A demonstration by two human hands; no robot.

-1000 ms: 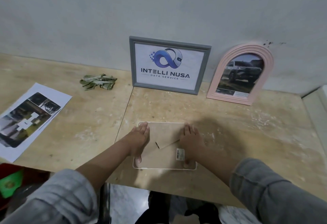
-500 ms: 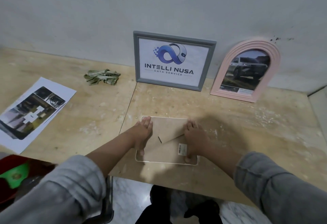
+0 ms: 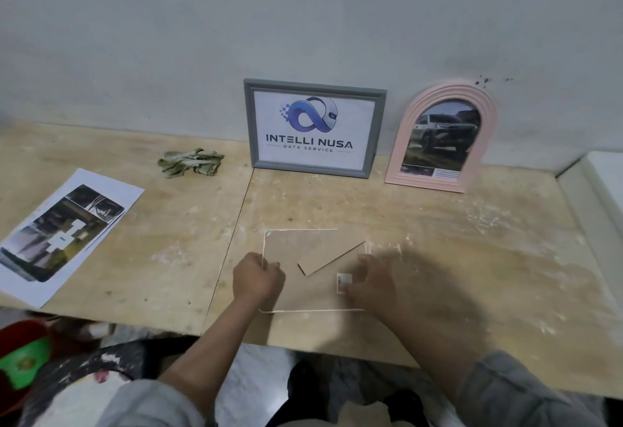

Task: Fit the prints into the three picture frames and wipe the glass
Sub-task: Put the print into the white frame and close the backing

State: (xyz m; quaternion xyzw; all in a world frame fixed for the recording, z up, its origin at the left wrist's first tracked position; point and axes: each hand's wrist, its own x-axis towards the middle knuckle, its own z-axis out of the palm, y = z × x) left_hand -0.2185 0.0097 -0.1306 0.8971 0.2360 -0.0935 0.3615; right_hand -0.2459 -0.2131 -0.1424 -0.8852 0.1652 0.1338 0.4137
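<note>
A white-edged picture frame (image 3: 303, 248) lies face down near the table's front edge, its brown backing board and folded stand showing. My left hand (image 3: 258, 276) is curled on the frame's left edge. My right hand (image 3: 372, 280), blurred, rests on the backing's right side beside a white sticker (image 3: 344, 282). A grey frame (image 3: 313, 126) with a logo print and a pink arched frame (image 3: 441, 137) with a car print lean against the wall. A loose print (image 3: 64, 234) lies on the table at the left.
A crumpled greenish cloth (image 3: 190, 161) lies left of the grey frame. A white ledge (image 3: 596, 184) borders the table at the right. The wooden table (image 3: 472, 241) is dusty. Below its front edge at the left are a red and green object (image 3: 23, 362) and a paint-spattered one.
My hands went from lying flat on the backing board to curled at its sides; the left now grips the left edge. The camera view shifted slightly.
</note>
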